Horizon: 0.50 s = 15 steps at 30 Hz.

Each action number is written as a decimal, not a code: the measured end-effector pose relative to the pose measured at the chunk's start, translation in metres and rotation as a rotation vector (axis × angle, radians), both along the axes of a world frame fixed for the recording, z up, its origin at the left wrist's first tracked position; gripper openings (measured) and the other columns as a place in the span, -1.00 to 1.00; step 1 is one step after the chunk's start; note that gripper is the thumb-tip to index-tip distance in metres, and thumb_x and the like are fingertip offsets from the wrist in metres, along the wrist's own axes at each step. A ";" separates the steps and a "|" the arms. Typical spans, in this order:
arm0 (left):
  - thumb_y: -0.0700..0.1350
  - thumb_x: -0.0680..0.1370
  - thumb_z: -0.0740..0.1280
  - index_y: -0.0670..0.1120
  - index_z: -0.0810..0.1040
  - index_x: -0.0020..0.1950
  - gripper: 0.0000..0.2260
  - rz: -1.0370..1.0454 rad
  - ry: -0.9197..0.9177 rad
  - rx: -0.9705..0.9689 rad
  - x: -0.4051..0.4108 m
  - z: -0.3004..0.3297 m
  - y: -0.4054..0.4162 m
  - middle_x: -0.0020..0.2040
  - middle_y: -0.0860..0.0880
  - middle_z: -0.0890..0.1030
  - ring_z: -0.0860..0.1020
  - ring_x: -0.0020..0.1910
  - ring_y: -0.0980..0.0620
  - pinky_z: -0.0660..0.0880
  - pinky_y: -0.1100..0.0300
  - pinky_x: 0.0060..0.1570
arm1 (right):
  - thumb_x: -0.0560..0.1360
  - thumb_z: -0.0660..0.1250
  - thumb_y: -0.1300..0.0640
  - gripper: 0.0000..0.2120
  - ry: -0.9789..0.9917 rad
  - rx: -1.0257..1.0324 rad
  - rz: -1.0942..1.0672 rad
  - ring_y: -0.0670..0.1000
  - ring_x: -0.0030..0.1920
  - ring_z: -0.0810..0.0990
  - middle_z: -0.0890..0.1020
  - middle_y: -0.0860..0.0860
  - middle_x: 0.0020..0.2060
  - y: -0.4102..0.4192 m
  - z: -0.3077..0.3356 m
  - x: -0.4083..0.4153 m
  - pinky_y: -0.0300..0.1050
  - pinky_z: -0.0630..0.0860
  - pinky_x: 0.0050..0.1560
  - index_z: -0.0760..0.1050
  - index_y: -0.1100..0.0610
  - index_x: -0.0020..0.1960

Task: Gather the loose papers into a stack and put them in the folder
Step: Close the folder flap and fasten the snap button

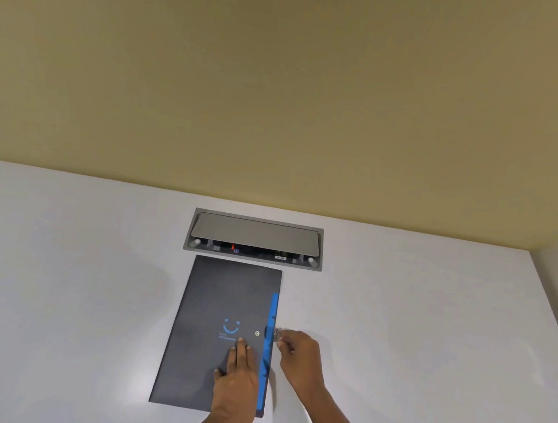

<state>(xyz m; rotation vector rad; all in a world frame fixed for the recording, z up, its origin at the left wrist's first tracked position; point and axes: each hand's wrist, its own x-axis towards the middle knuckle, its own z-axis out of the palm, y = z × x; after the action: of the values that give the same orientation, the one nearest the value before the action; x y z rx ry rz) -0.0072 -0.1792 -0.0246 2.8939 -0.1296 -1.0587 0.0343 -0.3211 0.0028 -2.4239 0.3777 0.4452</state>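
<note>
a plain yellowish wall (285,74) fills the upper half of the view, bare and evenly lit, meeting a second wall at the far right corner. below it runs one white tabletop (55,291), glossy enough to carry soft shadows and glare; its near edge is cut off by the bottom of the frame.

one dark folder (215,308) lies closed and flat on the tabletop at the centre, its long side running away from the person, its far end just short of the cable box. a blue strip (272,317) runs down its right edge, a blue smile mark is printed on the cover, and a small round snap stud (257,333) sits near the strip. the tiny print under the smile is too small to read. no loose sheets show anywhere; whether any are inside the folder cannot be told.

one grey cable box (254,239) is set into the tabletop beyond the folder, its lid tipped so only a dark slot of sockets shows, too small to make out.

two forearms enter from the bottom edge, cut off below the wrist. the left hand (238,376) rests palm down on the cover, fingers pressed together and flat. the right hand (300,351) sits just beside the right edge, its fingers pinching a small pale tab (277,335), blurred.
</note>
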 end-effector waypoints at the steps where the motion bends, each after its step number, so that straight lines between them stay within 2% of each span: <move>1: -0.15 0.64 0.36 -0.18 -0.15 0.69 -0.18 -0.002 -0.005 0.020 0.000 -0.002 0.006 0.71 -0.23 -0.16 -0.04 0.71 -0.22 0.33 -0.19 0.52 | 0.63 0.38 0.26 -0.80 0.000 0.008 0.031 0.01 0.06 0.71 0.78 0.03 0.06 0.004 -0.001 0.005 -0.56 0.38 0.00 0.75 0.14 0.15; 4: -0.23 0.64 0.31 -0.14 -0.18 0.70 -0.20 0.040 -0.020 0.041 0.002 -0.007 0.025 0.71 -0.20 -0.22 -0.11 0.71 -0.23 0.29 -0.24 0.53 | 0.67 0.34 0.21 -0.77 0.030 0.032 0.111 0.05 0.11 0.68 0.74 0.07 0.10 0.016 -0.005 0.017 -0.40 0.44 0.07 0.73 0.12 0.22; 9: -0.18 0.67 0.28 -0.05 -0.26 0.70 -0.19 0.076 0.035 -0.014 0.005 -0.021 0.041 0.70 -0.09 -0.34 -0.21 0.70 -0.16 0.21 -0.29 0.56 | 0.68 0.28 0.16 -0.75 0.109 -0.003 0.199 0.07 0.18 0.64 0.64 0.07 0.18 0.030 -0.012 0.027 -0.17 0.56 0.21 0.71 0.13 0.21; 13: -0.20 0.63 0.36 -0.01 -0.28 0.69 -0.10 0.081 0.117 -0.005 0.009 -0.026 0.038 0.69 -0.08 -0.38 -0.28 0.69 -0.19 0.13 -0.32 0.57 | 0.68 0.31 0.11 -0.76 0.163 -0.054 0.199 0.08 0.16 0.67 0.67 0.09 0.19 0.039 -0.021 0.033 -0.29 0.52 0.14 0.64 0.17 0.27; 15: -0.18 0.62 0.39 -0.02 -0.30 0.69 -0.06 0.070 0.160 0.002 0.011 -0.027 0.037 0.68 -0.10 -0.39 -0.30 0.68 -0.22 0.11 -0.33 0.58 | 0.68 0.32 0.10 -0.75 0.177 -0.073 0.170 0.10 0.14 0.69 0.69 0.11 0.18 0.044 -0.024 0.037 -0.27 0.54 0.16 0.61 0.18 0.29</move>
<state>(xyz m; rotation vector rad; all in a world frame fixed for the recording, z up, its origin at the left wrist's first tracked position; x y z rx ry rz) 0.0038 -0.1421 -0.0516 2.7787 -0.0188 -1.2713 0.0709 -0.2768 -0.0211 -2.5058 0.2685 0.7360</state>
